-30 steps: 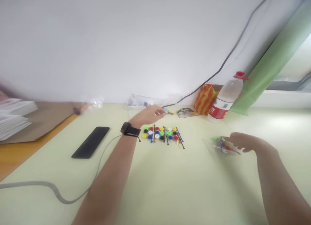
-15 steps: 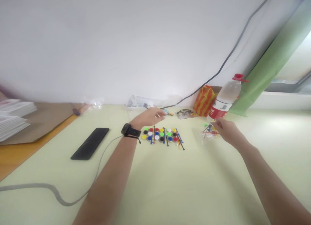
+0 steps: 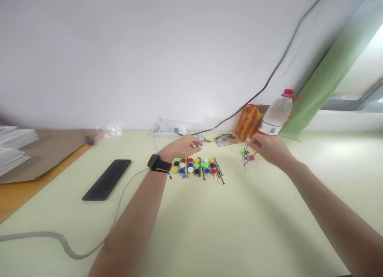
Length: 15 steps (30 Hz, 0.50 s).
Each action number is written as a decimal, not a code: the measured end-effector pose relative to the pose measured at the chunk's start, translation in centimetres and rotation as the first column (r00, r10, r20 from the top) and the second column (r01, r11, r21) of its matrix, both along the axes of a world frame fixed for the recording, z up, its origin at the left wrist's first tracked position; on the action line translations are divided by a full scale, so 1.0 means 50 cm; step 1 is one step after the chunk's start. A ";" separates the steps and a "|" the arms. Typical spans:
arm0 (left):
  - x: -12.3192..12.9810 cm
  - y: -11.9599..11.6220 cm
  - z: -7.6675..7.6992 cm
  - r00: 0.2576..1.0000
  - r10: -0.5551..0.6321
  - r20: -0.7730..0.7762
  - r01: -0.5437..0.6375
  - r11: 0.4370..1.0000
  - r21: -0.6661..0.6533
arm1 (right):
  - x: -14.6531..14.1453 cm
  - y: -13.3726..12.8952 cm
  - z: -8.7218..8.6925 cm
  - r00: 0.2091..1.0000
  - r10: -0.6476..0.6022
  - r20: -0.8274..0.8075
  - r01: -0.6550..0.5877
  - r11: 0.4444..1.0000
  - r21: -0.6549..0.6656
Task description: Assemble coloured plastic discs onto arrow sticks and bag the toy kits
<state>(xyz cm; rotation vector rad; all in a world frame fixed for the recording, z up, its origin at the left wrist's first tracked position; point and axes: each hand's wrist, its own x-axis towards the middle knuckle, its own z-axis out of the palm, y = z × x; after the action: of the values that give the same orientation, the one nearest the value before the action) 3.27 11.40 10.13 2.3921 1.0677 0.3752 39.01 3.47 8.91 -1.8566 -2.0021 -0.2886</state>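
My left hand (image 3: 186, 146) hovers just behind the block of coloured round discs (image 3: 190, 170), palm down. Its thumb and fingers are apart, with nothing between them. The discs stand in tight rows, in red, yellow, green, blue, white and black. Thin coloured plastic sticks (image 3: 219, 171) lie across the block and along its right end. Farther right, my right hand (image 3: 266, 146) pinches thumb and fingers together above a small loose heap of coloured plastic pieces (image 3: 249, 156). What its fingertips hold is too small to make out. A black watch (image 3: 158, 163) is on my left wrist.
A black phone (image 3: 107, 179) lies at left, beside a grey cable (image 3: 64, 237) that runs under my left arm. Behind my right hand stand a large water bottle (image 3: 277, 115) and a red-yellow striped bag (image 3: 248, 123). A power strip (image 3: 169, 127) sits against the wall.
My right hand has shifted slightly up and left over the heap, still pinched. My left hand holds about the same place over the discs. The whole view has moved slightly.
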 end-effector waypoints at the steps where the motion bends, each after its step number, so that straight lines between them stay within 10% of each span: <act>1: -0.001 0.001 -0.001 1.000 -0.003 -0.002 0.003 1.000 -0.002 | 0.002 -0.001 0.001 1.000 -0.012 -0.006 0.012 1.000 0.007; 15: -0.003 0.011 -0.014 1.000 -0.024 -0.016 0.024 0.999 -0.025 | 0.073 -0.039 0.022 0.931 -0.362 -0.045 0.365 0.922 0.133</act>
<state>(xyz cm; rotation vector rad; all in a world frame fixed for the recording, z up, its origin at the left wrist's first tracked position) 3.11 11.96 9.40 2.3876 1.0440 0.3332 42.67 1.50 9.99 -2.1210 -1.5672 -0.4979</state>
